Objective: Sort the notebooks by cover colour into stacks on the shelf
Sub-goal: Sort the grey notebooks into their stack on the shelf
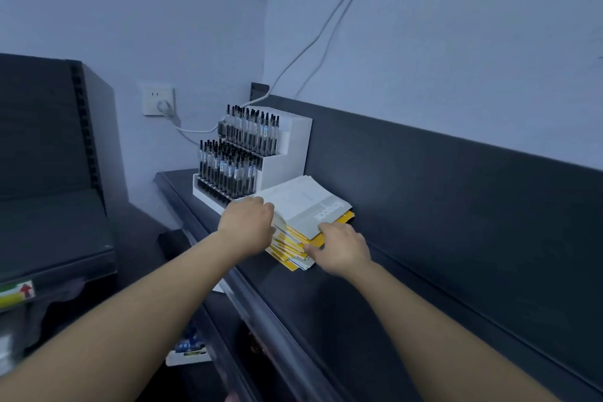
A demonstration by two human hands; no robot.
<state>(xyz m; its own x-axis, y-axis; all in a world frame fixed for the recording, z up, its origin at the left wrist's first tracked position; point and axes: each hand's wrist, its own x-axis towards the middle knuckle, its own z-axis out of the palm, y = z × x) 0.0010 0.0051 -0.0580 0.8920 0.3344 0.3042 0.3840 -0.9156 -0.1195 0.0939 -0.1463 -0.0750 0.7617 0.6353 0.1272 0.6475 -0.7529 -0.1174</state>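
Note:
A stack of notebooks (293, 246) lies on the dark shelf (342, 297), with yellow and pale covers mixed at its edges. On top sits a grey-white notebook (303, 202) with white lettering. My left hand (248, 225) grips the stack's left edge, fingers curled over the top notebook's near-left corner. My right hand (339, 246) holds the stack's near-right corner, thumb along the side edges and fingers at the grey notebook's near edge above a yellow cover (329, 233).
A white tiered pen display (284, 153) full of black pens stands just behind the stack on the left. The shelf's dark back panel (456, 192) runs along the right. A wall socket (158, 101) with cables sits behind. Another dark shelf unit (49, 173) stands at the left.

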